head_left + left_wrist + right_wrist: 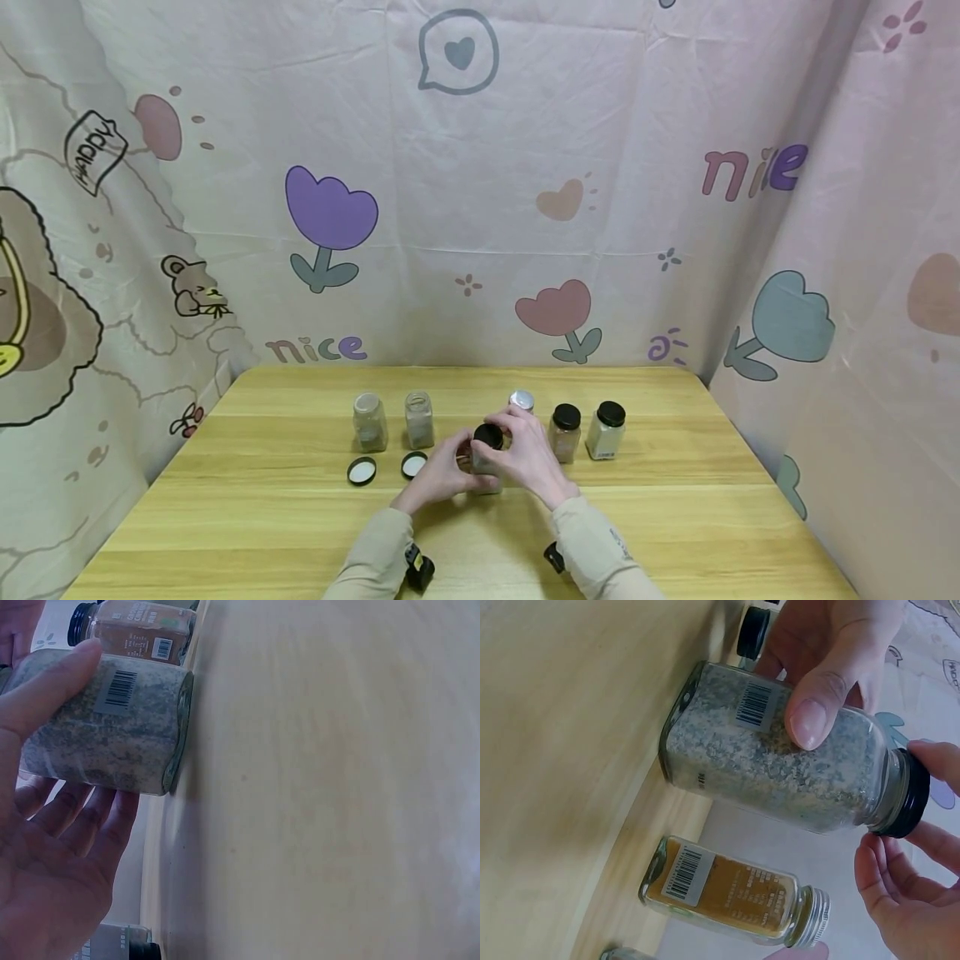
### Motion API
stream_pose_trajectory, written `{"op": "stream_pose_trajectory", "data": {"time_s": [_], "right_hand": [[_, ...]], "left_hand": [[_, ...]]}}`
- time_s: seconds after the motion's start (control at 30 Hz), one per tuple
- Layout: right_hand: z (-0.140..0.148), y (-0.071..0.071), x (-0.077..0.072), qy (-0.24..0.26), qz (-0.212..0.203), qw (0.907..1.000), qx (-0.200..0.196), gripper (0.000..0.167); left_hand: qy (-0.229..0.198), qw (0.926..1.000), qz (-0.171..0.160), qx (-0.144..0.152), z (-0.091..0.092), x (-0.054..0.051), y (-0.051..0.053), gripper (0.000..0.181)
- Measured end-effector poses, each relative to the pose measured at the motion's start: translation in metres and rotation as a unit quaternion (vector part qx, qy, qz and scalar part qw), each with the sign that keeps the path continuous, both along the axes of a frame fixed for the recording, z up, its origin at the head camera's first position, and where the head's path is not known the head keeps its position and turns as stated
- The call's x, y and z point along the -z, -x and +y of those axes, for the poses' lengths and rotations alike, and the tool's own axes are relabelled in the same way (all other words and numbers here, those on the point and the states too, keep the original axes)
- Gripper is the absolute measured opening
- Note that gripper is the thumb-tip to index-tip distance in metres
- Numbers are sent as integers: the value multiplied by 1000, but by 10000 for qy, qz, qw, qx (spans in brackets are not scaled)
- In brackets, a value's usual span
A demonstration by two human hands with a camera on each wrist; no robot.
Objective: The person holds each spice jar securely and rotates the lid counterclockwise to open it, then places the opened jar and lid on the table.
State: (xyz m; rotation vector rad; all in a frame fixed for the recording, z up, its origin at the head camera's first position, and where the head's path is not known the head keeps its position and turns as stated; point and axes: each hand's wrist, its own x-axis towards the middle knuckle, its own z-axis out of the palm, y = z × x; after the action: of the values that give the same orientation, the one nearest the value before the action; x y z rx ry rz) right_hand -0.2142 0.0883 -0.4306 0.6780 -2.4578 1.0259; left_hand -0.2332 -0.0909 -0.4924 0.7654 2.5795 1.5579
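Note:
A glass jar (772,750) of speckled grey-white contents stands upright near the table's front middle. My left hand (444,477) grips its body, thumb across the barcode side, as the left wrist view shows too, with the same jar (112,724) in that hand (67,847). Around the black lid (911,793) on its neck, the fingers of my right hand (915,877) pinch the rim; from above, the right hand (528,454) partly covers the jar. Whether the lid is tight I cannot tell.
Two uncapped jars (370,423) (419,421) stand at the left, with two black lids (362,472) (413,465) lying in front, white insides up. Behind my right hand is a silver-lidded jar (521,401). Two black-lidded jars (565,435) (606,432) stand to the right.

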Motion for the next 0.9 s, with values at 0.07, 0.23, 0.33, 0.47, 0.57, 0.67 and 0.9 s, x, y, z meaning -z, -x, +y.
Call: {"op": "stream_pose_trajectory", "data": {"time_s": [0.07, 0.23, 0.33, 0.47, 0.57, 0.67, 0.9], "right_hand": [[0, 0, -1, 37, -97, 9999, -66, 30], [1, 0, 0, 160, -249, 9991, -304, 32], [1, 0, 0, 214, -311, 9986, -362, 34], [0, -1, 2, 202, -353, 9990, -200, 39], [-1, -1, 4, 152, -288, 9995, 27, 46], [-3, -1, 5, 108, -104, 9997, 187, 47], [-3, 0, 5, 230, 55, 9997, 3, 36]], "left_hand": [[1, 10000, -5, -1, 0, 0, 0, 60], [17, 10000, -22, -5, 0, 0, 0, 61], [-45, 10000, -55, 34, 0, 0, 0, 60], [-101, 9999, -118, 67, 0, 0, 0, 57], [-43, 9999, -120, 16, 0, 1, 0, 55], [-59, 9999, -110, 14, 0, 0, 0, 53], [-147, 9998, -135, 60, 0, 0, -1, 59]]}}
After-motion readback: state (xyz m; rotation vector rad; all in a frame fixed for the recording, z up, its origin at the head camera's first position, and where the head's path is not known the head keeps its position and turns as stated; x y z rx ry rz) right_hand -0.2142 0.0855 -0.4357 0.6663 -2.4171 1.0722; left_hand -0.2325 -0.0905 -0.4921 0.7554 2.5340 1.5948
